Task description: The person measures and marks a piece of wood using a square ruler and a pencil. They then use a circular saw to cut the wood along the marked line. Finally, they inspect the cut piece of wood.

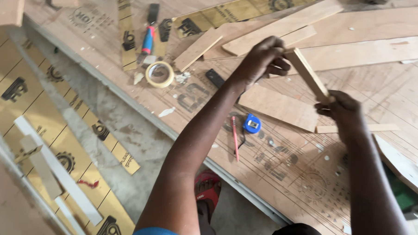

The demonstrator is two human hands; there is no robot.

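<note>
A carpentry workshop floor. A large plywood sheet (381,91) lay across bare concrete, with offcut boards (279,107) scattered at twelve o'clock, a masking-tape roll (159,74) at eleven, and a blue tape measure (252,124) and red pencil (235,138) at centre.

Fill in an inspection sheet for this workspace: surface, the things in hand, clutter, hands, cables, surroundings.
Surface: large plywood sheet lying flat, marked with pencil lines.
Things in hand: narrow wooden strip, tilted, held above the sheet by both ends.
Clutter: tape roll, blue tape measure, red pencil, red and blue tool, small black block, loose wood offcuts.
Hands: left hand grips the strip's upper end; right hand grips its lower end.
Cables: nothing seen.
Surroundings: concrete floor, yellow printed boards, red sandal on a foot.
</note>
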